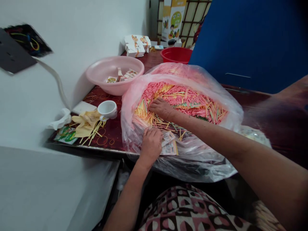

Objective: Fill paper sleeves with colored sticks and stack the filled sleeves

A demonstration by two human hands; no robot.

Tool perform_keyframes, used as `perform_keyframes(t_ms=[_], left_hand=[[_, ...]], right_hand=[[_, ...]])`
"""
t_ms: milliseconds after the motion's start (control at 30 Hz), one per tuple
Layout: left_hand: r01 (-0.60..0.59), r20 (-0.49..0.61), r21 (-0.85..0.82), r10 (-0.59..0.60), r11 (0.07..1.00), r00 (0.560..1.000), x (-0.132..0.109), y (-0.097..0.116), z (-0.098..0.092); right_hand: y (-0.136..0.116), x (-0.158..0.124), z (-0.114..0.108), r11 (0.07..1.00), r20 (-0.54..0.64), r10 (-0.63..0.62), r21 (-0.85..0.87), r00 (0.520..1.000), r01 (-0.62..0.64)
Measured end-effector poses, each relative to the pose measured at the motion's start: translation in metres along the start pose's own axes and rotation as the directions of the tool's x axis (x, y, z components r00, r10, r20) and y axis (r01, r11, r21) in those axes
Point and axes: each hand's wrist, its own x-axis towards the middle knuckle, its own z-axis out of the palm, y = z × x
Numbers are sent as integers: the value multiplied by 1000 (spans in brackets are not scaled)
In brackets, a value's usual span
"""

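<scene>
A large clear plastic bag (183, 160) lies open on the table, filled with several hundred thin pink, yellow and green straws (187, 102). My right hand (161, 108) rests palm down on the straws, its fingers among them. My left hand (151, 144) sits lower, at the near edge of the heap, over the bag's folded plastic. Just right of it lie printed paper strips (168, 144) with a few straws. Whether either hand grips any straws is hidden by the backs of the hands.
A pink basin (113, 61) holds printed card pieces. Behind it stand folded printed boxes (137, 45) and a red basin (176, 54). On the dark red table (106, 141) are a white cup (107, 109), a yellow cloth (86, 123) and loose straws (93, 133). A white wall rises left.
</scene>
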Motion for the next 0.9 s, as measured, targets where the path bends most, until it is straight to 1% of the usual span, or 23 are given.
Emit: perform_keyframes(t_ms=[100, 167, 267, 367, 433, 500, 600, 700, 800, 867, 900], left_hand=[[-1, 0, -1, 1, 1000, 1000, 0, -1, 0], [-6, -6, 3, 6, 1000, 1000, 0, -1, 0], [-14, -22, 1, 14, 1000, 1000, 0, -3, 1], [-26, -46, -22, 25, 999, 999, 0, -4, 1], [-39, -75, -43, 36, 998, 997, -1, -5, 1], [-42, -105, -73, 34, 996, 994, -2, -5, 0], [-14, -128, -140, -4, 990, 992, -2, -4, -2], [15, -159, -270, -60, 963, 985, -1, -4, -6], [36, -217, -478, -157, 878, 964, 2, -4, -10], [66, -226, -597, -246, 800, 943, 5, -2, -11], [85, -218, -642, -288, 762, 932, 6, -1, -11]], right_hand=[[7, 3, -1, 998, 23, -38, 60, 999, 36], [11, 7, -3, 994, 44, -21, 113, 999, 16], [12, 13, -11, 985, 69, 58, 157, 996, -69], [3, 15, -21, 957, 70, 188, 210, 980, -198], [-7, 12, -27, 908, 55, 314, 273, 948, -317], [-15, 4, -32, 831, 48, 446, 349, 894, -433], [-25, -16, -37, 704, 53, 580, 470, 813, -533], [-34, -37, -40, 590, 51, 645, 602, 763, -539], [-47, -54, -40, 498, 13, 690, 717, 723, -488], [-59, -63, -37, 464, -8, 692, 771, 722, -436], [-65, -67, -34, 450, -11, 680, 796, 733, -405]])
